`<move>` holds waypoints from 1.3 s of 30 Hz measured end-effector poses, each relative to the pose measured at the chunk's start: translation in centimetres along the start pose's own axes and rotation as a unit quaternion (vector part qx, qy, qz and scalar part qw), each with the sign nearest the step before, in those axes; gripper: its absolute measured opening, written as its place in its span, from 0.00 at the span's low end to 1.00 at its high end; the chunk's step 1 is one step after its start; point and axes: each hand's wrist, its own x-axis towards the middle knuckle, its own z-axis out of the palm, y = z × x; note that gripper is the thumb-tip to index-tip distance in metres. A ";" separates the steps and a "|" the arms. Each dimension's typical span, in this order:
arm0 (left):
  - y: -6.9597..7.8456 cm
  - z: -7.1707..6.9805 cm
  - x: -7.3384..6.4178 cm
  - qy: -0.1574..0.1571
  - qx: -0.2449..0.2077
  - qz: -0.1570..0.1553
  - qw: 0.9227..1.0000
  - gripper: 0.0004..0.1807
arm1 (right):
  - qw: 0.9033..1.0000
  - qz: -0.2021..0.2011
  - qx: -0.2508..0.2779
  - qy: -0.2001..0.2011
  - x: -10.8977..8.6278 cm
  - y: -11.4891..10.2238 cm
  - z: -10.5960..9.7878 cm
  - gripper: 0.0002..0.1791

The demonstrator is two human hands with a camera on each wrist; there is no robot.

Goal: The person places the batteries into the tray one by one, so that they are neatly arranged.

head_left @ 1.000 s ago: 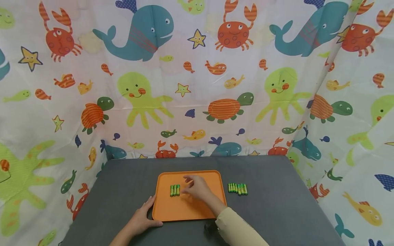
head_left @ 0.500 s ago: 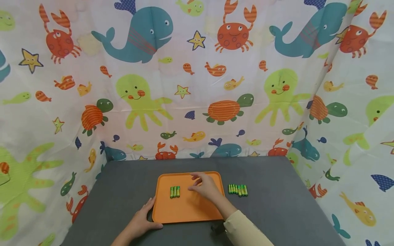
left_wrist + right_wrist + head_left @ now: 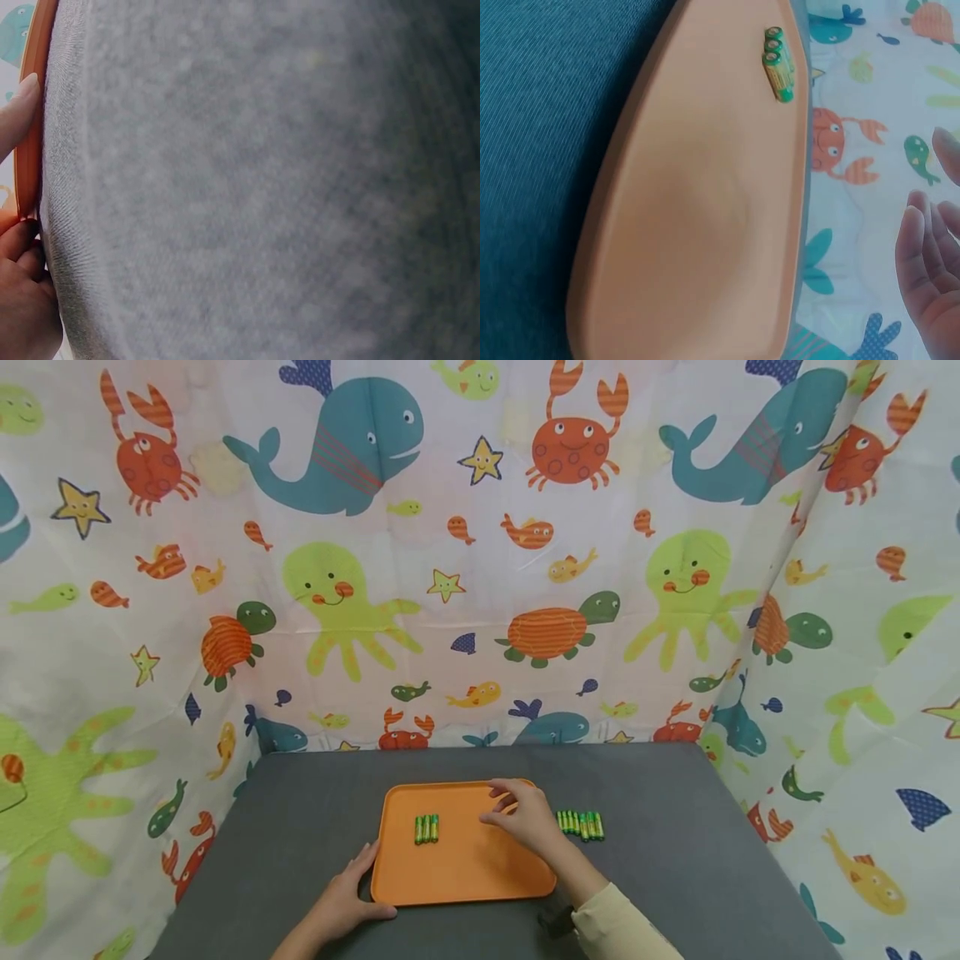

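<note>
Three green-and-yellow batteries (image 3: 427,829) lie side by side in the left part of an orange tray (image 3: 465,881). My left hand (image 3: 345,889) rests at the tray's front left corner, its thumb at the front rim and its fingers along the left side. In the left wrist view, the thumb (image 3: 22,105) touches the orange rim. Over the tray's right part hovers my right hand (image 3: 521,814), fingers loosely bent, with nothing visible between them. The right wrist view also has this hand (image 3: 934,277), its thumb and fingers apart, and the three batteries (image 3: 778,64).
Just right of the tray, several more green batteries (image 3: 580,825) lie in a row on the grey table (image 3: 645,868). A curtain (image 3: 480,610) printed with sea animals hangs behind the table and along both sides.
My right hand has moved rightward over the tray, away from the three batteries. My left hand has stayed at the tray's corner, and the batteries lie as before.
</note>
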 end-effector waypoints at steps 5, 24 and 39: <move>0.0 0.1 0.0 0.001 0.000 -0.001 1.000 0.68 | 1.000 -0.001 -0.002 0.011 -0.5 0.5 -0.9 0.28; 0.6 0.0 -0.2 0.003 0.004 -0.005 1.000 0.67 | 0.997 0.034 -0.011 0.073 -2.1 1.7 -3.5 0.30; 0.5 0.0 -0.2 0.005 0.008 -0.003 1.000 0.67 | 0.995 0.060 -0.016 0.079 -3.3 3.4 -5.9 0.29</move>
